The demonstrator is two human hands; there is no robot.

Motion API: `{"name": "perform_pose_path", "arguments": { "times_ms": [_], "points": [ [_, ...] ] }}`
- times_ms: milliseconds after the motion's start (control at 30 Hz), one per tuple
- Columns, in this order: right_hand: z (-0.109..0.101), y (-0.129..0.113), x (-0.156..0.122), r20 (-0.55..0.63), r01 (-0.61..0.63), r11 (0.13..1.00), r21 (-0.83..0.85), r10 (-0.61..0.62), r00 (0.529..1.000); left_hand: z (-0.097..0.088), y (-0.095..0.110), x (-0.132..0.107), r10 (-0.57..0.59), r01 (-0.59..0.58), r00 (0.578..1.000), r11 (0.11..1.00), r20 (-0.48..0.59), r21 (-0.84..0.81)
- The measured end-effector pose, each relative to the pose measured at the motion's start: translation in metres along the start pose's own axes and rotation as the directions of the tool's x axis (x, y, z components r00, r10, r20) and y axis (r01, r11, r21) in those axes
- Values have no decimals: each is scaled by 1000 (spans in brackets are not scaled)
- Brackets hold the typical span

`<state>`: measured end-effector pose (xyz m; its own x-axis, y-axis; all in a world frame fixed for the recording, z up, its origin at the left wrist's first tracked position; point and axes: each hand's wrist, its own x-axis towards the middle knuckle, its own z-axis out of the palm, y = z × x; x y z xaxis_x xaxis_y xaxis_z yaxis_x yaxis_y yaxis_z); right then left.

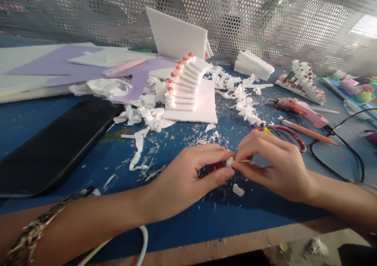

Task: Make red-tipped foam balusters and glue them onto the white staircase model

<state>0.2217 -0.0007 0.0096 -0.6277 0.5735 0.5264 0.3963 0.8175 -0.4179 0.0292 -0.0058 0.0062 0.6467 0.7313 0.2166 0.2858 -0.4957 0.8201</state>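
Both my hands meet over the blue mat [88, 167] near the front edge. My left hand [188, 179] and my right hand [273, 167] pinch a small white foam bit [229, 162] between their fingertips, fingers closed. Something red shows just under my left thumb; I cannot make it out. Another white foam scrap [238, 189] lies on the mat right below the hands. Behind them stands a white foam staircase model [188, 93] with red-topped knobs along its left rail.
A black tablet [50, 148] lies at the left. Red-handled scissors [282, 134], an orange pencil [309, 132], a pink glue gun [303, 110] and a black cable [338, 156] lie at the right. White foam scraps, purple and white sheets and a perforated metal screen fill the back.
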Motion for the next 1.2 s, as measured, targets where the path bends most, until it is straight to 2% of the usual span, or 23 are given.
{"name": "perform_pose_path", "arguments": {
  "times_ms": [100,300,400,667,833,1033,1133,1200],
  "points": [
    [-1,0,1,-2,-17,1000,22,17,1000,0,1,0,-10,10,1000,1000,4,-13],
    [-5,-1,3,15,-73,996,49,73,997,0,3,1,-127,125,992,983,-7,-134],
    [-5,-3,4,10,-79,995,58,78,997,-1,3,1,-132,129,991,977,-6,-170],
    [-6,-4,6,-27,30,1000,6,-30,999,-1,3,0,-118,102,991,976,-70,-194],
    [-7,-5,5,-19,36,999,-3,-36,999,1,-1,-3,-163,120,983,916,-81,-383],
    [-6,-7,7,-3,-71,992,102,71,997,0,-3,-1,-182,129,983,809,-35,-574],
    [-5,-7,7,10,-101,983,151,101,995,0,-5,0,-189,144,982,776,-10,-614],
    [-5,-6,7,15,-102,980,169,100,995,0,-6,1,-198,138,979,807,-43,-574]
  ]
}}
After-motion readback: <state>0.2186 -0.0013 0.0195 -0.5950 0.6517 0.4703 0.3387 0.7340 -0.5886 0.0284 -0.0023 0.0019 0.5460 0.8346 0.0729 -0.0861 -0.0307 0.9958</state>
